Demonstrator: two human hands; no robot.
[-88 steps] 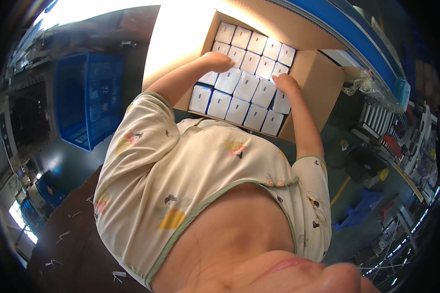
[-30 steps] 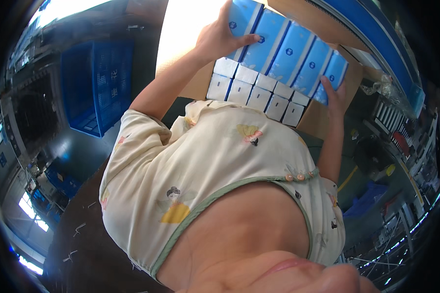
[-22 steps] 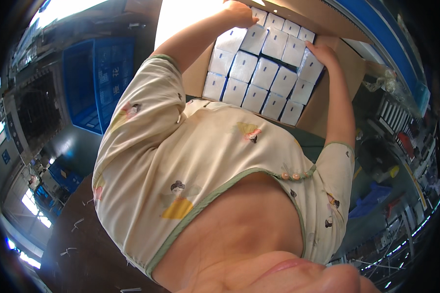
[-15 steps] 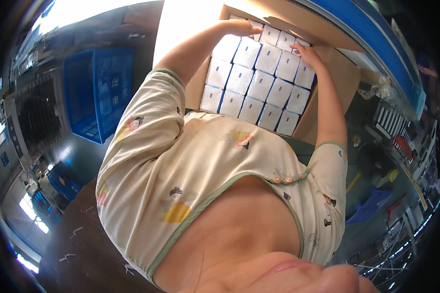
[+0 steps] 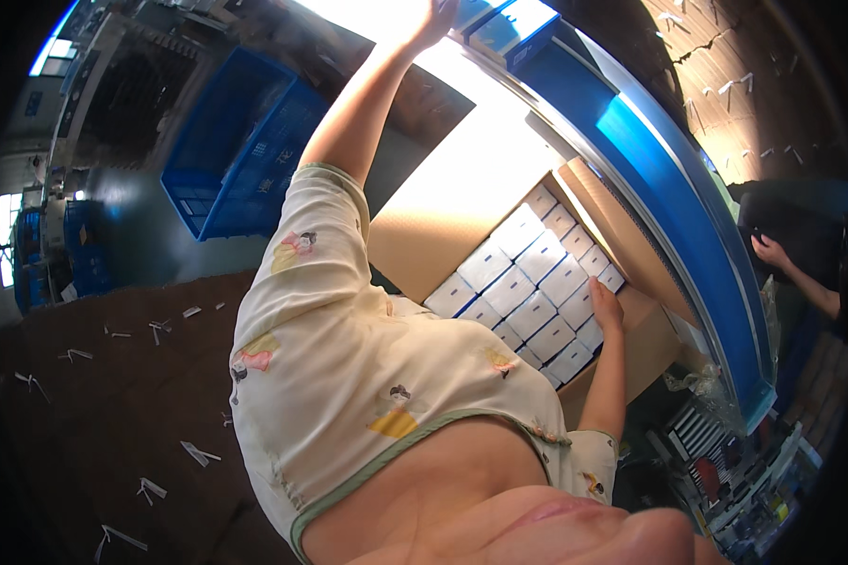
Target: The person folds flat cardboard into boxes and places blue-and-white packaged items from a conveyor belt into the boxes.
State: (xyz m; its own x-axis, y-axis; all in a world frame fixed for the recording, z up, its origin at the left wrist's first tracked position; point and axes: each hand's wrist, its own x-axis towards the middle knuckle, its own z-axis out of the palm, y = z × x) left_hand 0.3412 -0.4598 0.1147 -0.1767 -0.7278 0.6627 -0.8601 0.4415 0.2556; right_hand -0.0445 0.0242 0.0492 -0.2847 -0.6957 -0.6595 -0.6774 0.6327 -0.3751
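Head view: left hand [image 5: 431, 17] up at blue-and-white boxes [image 5: 501, 24] on a blue shelf [image 5: 631, 132], right hand [image 5: 605, 306] on the packed carton.
Left fingers spread, grip unclear in glare; right lies flat, steadying white boxes [image 5: 528, 297] standing upright in tight rows inside the cardboard carton [image 5: 631, 344].

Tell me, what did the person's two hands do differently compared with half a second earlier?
The left hand has left the cardboard carton and reached far up to the blue and white boxes at the top of the picture; whether it grips one cannot be told. The right hand stays on the white boxes packed in rows, which have not moved.
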